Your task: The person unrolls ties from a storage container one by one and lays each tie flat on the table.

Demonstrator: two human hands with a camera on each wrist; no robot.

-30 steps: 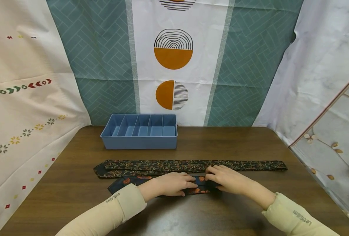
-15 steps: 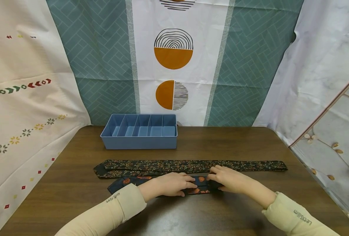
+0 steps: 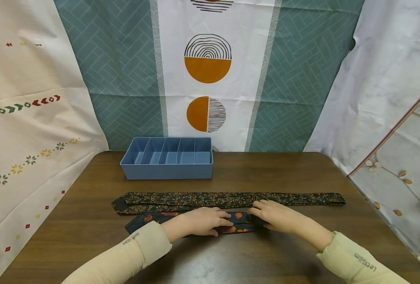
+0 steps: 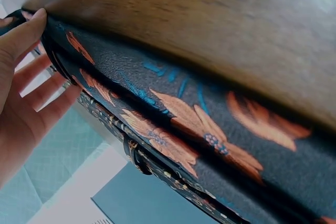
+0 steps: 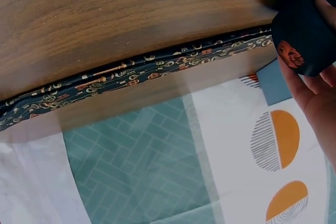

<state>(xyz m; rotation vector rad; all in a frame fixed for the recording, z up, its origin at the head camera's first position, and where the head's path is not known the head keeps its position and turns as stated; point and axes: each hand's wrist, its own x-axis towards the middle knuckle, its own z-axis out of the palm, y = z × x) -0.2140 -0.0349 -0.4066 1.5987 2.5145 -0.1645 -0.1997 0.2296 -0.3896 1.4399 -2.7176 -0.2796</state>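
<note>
A dark navy necktie with orange flowers [image 3: 239, 217] lies folded lengthwise across the table, its pointed end to the left. My left hand [image 3: 198, 221] holds it near the middle, with thumb and fingers at its opposite edges in the left wrist view. At its right end, my right hand [image 3: 274, 215] grips a rolled or bunched part of the tie [image 5: 300, 35], thumb on one side and fingers on the other. The palm and part of the roll fall outside the right wrist view. Just behind lies a black necktie with a gold pattern [image 3: 224, 200], stretched out flat.
A blue organizer box [image 3: 167, 171] with several compartments stands at the back left of the brown wooden table [image 3: 284, 173]. A patterned curtain [image 3: 210, 79] hangs behind the table, and printed cloths flank it on both sides.
My left hand has shifted slightly left, and the flowered tie's pointed end has moved left with it. My right hand has moved a little to the right, still gripping the rolled end.
</note>
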